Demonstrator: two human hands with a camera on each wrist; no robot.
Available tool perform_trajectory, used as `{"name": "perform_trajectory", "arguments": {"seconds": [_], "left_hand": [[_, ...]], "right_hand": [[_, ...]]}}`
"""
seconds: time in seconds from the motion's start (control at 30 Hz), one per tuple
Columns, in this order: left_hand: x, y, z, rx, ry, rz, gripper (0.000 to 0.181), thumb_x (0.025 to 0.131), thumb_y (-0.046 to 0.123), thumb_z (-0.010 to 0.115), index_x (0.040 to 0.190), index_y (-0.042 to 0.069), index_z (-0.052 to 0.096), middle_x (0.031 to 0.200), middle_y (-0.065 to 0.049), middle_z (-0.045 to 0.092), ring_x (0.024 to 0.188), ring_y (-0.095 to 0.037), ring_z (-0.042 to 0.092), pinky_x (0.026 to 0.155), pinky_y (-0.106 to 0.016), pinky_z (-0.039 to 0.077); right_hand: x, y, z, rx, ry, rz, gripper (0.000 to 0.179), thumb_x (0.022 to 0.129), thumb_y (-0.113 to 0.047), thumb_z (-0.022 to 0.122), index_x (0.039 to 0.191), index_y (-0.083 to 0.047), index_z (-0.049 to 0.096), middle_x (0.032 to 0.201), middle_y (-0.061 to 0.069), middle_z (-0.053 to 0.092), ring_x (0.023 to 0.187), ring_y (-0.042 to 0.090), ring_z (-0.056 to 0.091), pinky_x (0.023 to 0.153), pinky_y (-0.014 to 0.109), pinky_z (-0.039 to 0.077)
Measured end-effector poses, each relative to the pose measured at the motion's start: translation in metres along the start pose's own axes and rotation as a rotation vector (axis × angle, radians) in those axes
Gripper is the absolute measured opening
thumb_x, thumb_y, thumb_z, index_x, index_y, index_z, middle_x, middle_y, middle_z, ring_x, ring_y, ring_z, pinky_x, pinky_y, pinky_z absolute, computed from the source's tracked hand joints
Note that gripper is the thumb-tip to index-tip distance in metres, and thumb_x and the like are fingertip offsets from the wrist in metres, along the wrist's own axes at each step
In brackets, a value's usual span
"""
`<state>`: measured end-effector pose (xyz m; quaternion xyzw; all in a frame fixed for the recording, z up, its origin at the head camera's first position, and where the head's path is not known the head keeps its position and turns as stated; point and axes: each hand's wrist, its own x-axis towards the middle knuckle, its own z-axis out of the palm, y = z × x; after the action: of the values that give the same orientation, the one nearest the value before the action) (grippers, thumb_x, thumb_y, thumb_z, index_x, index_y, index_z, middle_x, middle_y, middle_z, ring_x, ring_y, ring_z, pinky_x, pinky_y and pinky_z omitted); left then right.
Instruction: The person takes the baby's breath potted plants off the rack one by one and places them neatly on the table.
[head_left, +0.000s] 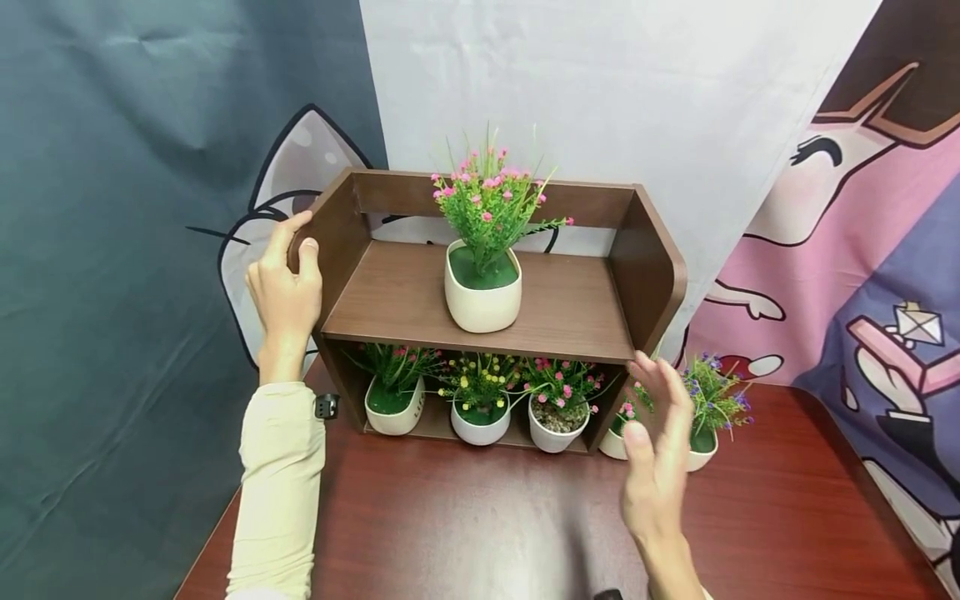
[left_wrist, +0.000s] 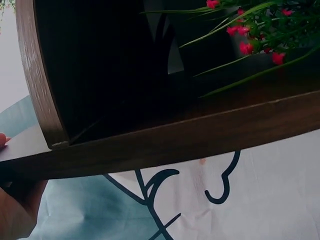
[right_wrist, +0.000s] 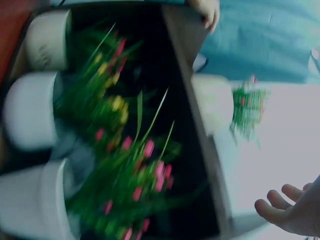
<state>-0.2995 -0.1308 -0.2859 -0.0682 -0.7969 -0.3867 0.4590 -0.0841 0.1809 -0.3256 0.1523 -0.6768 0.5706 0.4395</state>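
A two-tier brown wooden shelf (head_left: 420, 333) stands on the table. At its left side panel, my left hand (head_left: 288, 287) has its fingers loosely bent, thumb apart from the index finger; it appears to touch the panel's outer edge. My right hand (head_left: 660, 458) is held up in front of the right end, fingers extended, holding nothing; it looks blurred in the right wrist view. On the upper board sits a white pot with pink flowers (head_left: 483, 300). The lower tier holds a pot with dark pink flowers (head_left: 393, 408), one with yellow flowers (head_left: 480, 425) and another pink one (head_left: 557, 429).
To the shelf's right, partly behind my right hand, stand a pink-flowered pot (head_left: 613, 446) and a purple-flowered pot (head_left: 702, 450). The reddish-brown table (head_left: 420, 517) spreads out in front. Printed cloth (head_left: 637, 92) hangs behind and at both sides.
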Motion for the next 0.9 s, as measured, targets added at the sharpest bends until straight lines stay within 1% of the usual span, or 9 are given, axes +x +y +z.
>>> {"name": "perform_trajectory", "arguments": {"seconds": [0.07, 0.2, 0.27, 0.33, 0.43, 0.5, 0.67, 0.77, 0.9], "left_hand": [[-0.001, 0.0, 0.001, 0.006, 0.004, -0.008, 0.031, 0.083, 0.023, 0.047, 0.11, 0.036, 0.057, 0.052, -0.008, 0.049, 0.037, -0.016, 0.02, 0.046, -0.029, 0.018], [-0.003, 0.001, 0.003, 0.013, 0.005, -0.017, 0.031, 0.084, 0.023, 0.046, 0.11, 0.037, 0.057, 0.043, -0.006, 0.04, 0.035, -0.016, 0.02, 0.045, -0.03, 0.017], [-0.003, 0.001, 0.003, 0.012, 0.006, -0.017, 0.031, 0.084, 0.023, 0.046, 0.11, 0.037, 0.057, 0.042, -0.005, 0.038, 0.035, -0.016, 0.02, 0.045, -0.03, 0.017], [-0.003, 0.001, 0.003, 0.013, 0.01, -0.016, 0.031, 0.084, 0.023, 0.046, 0.11, 0.037, 0.057, 0.042, -0.005, 0.037, 0.035, -0.016, 0.019, 0.045, -0.03, 0.017], [-0.002, 0.001, 0.002, 0.01, 0.007, -0.013, 0.031, 0.084, 0.023, 0.046, 0.11, 0.037, 0.056, 0.043, -0.005, 0.038, 0.035, -0.014, 0.02, 0.045, -0.03, 0.017], [-0.002, 0.001, 0.003, 0.013, 0.007, -0.013, 0.031, 0.084, 0.024, 0.047, 0.11, 0.037, 0.056, 0.043, -0.005, 0.039, 0.035, -0.013, 0.019, 0.045, -0.03, 0.017], [-0.002, -0.002, 0.001, 0.028, 0.024, -0.023, 0.03, 0.083, 0.023, 0.048, 0.109, 0.036, 0.058, 0.042, -0.005, 0.039, 0.034, -0.005, 0.016, 0.045, -0.029, 0.016], [-0.001, -0.003, 0.002, 0.027, 0.027, -0.024, 0.03, 0.083, 0.023, 0.049, 0.109, 0.034, 0.058, 0.042, -0.005, 0.04, 0.034, -0.002, 0.014, 0.045, -0.029, 0.016], [-0.001, -0.003, 0.004, 0.024, 0.02, -0.019, 0.03, 0.083, 0.024, 0.049, 0.109, 0.036, 0.057, 0.045, -0.005, 0.042, 0.034, -0.003, 0.015, 0.045, -0.029, 0.017]], "right_hand": [[0.01, -0.005, 0.017, 0.017, -0.042, 0.019, 0.056, 0.086, -0.021, 0.048, 0.128, 0.008, 0.025, 0.126, 0.026, 0.034, 0.115, 0.037, 0.031, 0.093, 0.037, 0.028], [0.032, 0.0, 0.046, -0.107, -0.083, 0.061, 0.063, 0.081, -0.033, 0.054, 0.131, -0.005, 0.027, 0.13, 0.009, 0.035, 0.118, 0.028, 0.031, 0.092, 0.04, 0.027], [0.041, 0.012, 0.06, -0.215, -0.089, 0.099, 0.069, 0.077, -0.04, 0.058, 0.132, -0.012, 0.027, 0.131, 0.001, 0.034, 0.119, 0.02, 0.031, 0.092, 0.039, 0.027], [0.05, 0.027, 0.074, -0.338, -0.098, 0.137, 0.078, 0.071, -0.048, 0.06, 0.133, -0.014, 0.026, 0.131, -0.001, 0.034, 0.119, 0.017, 0.032, 0.092, 0.037, 0.028], [0.058, 0.048, 0.095, -0.519, -0.121, 0.216, 0.094, 0.062, -0.06, 0.06, 0.134, -0.014, 0.022, 0.129, 0.002, 0.034, 0.114, 0.016, 0.035, 0.089, 0.036, 0.031], [0.061, 0.057, 0.107, -0.594, -0.131, 0.263, 0.1, 0.058, -0.065, 0.059, 0.134, -0.012, 0.021, 0.126, 0.005, 0.035, 0.111, 0.017, 0.037, 0.086, 0.036, 0.033], [0.063, 0.067, 0.126, -0.651, -0.104, 0.317, 0.106, 0.054, -0.067, 0.059, 0.134, -0.01, 0.019, 0.123, 0.008, 0.036, 0.109, 0.019, 0.039, 0.084, 0.036, 0.035], [0.066, 0.068, 0.13, -0.663, -0.087, 0.322, 0.107, 0.053, -0.065, 0.061, 0.134, -0.01, 0.019, 0.124, 0.007, 0.037, 0.109, 0.019, 0.039, 0.085, 0.035, 0.035], [0.069, 0.069, 0.133, -0.675, -0.084, 0.321, 0.107, 0.051, -0.065, 0.062, 0.133, -0.011, 0.02, 0.123, 0.005, 0.038, 0.106, 0.018, 0.041, 0.082, 0.036, 0.037]]}}
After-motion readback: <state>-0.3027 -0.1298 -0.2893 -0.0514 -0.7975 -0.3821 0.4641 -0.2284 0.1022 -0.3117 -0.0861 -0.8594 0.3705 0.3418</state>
